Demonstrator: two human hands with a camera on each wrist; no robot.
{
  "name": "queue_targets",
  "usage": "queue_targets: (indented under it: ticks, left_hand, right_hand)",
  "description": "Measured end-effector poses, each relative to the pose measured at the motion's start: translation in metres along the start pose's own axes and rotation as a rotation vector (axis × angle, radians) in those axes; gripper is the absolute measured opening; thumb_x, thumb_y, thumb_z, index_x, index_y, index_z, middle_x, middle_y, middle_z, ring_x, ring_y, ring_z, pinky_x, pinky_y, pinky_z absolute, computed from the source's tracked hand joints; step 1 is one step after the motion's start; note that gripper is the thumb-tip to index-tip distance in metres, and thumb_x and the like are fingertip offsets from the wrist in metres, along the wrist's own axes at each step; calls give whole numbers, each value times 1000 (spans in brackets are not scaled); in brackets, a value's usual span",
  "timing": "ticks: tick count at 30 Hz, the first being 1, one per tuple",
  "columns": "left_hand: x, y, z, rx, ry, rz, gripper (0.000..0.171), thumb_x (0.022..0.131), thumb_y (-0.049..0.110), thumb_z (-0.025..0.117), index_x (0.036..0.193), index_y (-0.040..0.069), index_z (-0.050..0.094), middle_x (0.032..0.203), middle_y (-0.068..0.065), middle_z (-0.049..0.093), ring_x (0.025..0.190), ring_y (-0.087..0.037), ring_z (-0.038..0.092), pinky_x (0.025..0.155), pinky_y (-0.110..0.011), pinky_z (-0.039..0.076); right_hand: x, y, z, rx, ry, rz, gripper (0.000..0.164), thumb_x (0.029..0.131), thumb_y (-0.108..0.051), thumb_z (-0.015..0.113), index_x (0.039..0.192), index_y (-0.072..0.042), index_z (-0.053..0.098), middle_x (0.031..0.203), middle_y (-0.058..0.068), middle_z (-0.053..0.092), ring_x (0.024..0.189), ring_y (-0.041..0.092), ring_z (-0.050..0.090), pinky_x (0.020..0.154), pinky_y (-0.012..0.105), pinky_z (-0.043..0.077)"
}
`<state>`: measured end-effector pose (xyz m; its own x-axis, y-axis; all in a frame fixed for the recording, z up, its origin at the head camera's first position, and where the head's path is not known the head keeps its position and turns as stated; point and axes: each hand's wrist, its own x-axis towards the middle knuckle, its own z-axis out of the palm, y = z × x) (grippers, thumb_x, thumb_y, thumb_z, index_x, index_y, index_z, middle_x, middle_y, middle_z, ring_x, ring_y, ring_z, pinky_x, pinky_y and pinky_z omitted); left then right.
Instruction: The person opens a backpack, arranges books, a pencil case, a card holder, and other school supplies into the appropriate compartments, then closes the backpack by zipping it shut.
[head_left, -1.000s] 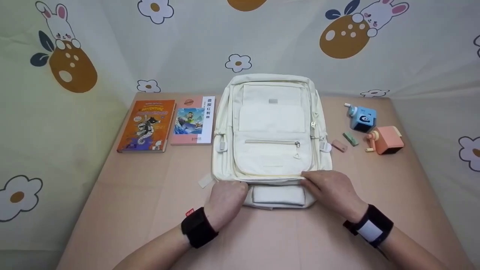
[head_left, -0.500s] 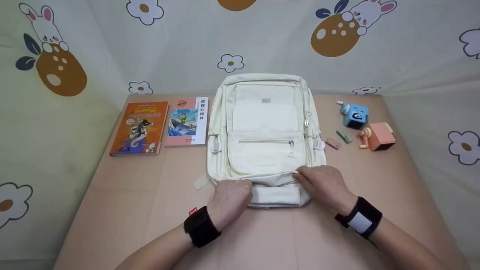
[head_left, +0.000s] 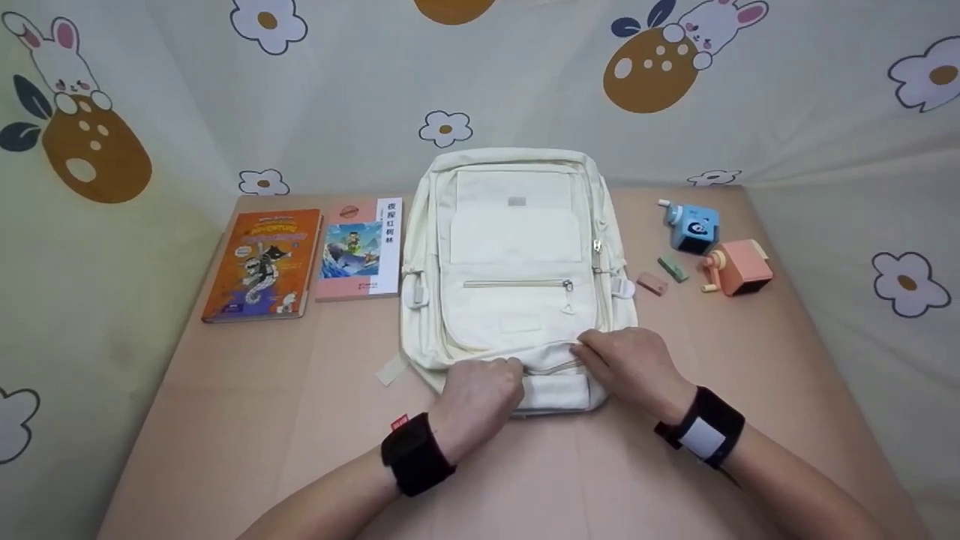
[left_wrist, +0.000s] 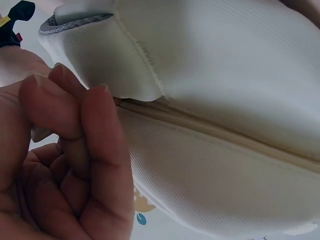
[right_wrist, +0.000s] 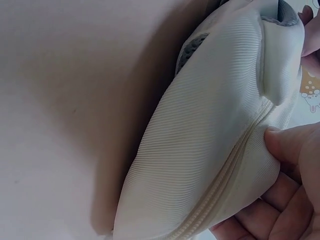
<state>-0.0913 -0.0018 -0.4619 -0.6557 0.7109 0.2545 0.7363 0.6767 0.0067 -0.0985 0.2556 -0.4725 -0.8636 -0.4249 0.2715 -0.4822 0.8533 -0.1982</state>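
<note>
A cream backpack [head_left: 517, 232] lies front side up on the table. My left hand [head_left: 480, 401] is at its bottom edge, fingers curled in a pinch at the bottom zipper [left_wrist: 215, 132]; the fingers hide the zipper pull. A short padded flap [left_wrist: 107, 55] sticks out beside these fingers. Right of it, my right hand [head_left: 637, 367] pinches the bag's lower edge. In the right wrist view its thumb [right_wrist: 287, 145] presses the fabric beside the zipper, with the other fingers curled underneath. The cloth between the two hands is bunched.
An orange book [head_left: 262, 262] and a pink-and-white book [head_left: 360, 251] lie left of the bag. To the right are a pink eraser [head_left: 652, 283], a green eraser [head_left: 673, 268], a blue crank pencil sharpener [head_left: 694, 227] and a pink one [head_left: 742, 268]. Patterned curtains [head_left: 360, 90] surround the table.
My left hand has moved right along the backpack's bottom edge, closer to the right hand, which keeps its grip. The edge between them has bunched up. The head view has shifted slightly.
</note>
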Motion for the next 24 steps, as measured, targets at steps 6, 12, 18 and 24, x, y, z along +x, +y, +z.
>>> queue_targets:
  ticks: [6,12,18,24]
  left_hand:
    - [3,3,1,13,-17,-8,15,83,8,71,76,15,61,61,6,53,47,-9,46,37,-28,40]
    - [7,6,4,39,2,0,17,80,7,72,74,16,59,61,7,54,48,-9,48,37,-29,40]
    - [3,2,7,0,51,-27,18,82,10,71,71,16,59,57,8,51,44,-9,45,34,-31,38]
    - [2,-1,5,-12,52,-21,17,84,11,71,71,15,62,57,7,52,44,-9,47,33,-30,38]
  right_hand:
    - [1,-2,1,-11,3,12,19,99,-28,70,83,-19,65,55,-15,36,49,6,40,47,27,31]
    - [-1,-1,3,-6,23,-3,20,98,-28,70,82,-18,64,55,-14,37,49,7,40,46,28,31]
    - [-3,0,1,34,-9,8,14,99,-29,69,89,-20,70,61,-15,49,53,5,46,49,27,36]
    - [-13,13,-7,90,-17,-15,25,95,-30,75,116,-17,75,101,-3,76,88,15,72,72,36,56]
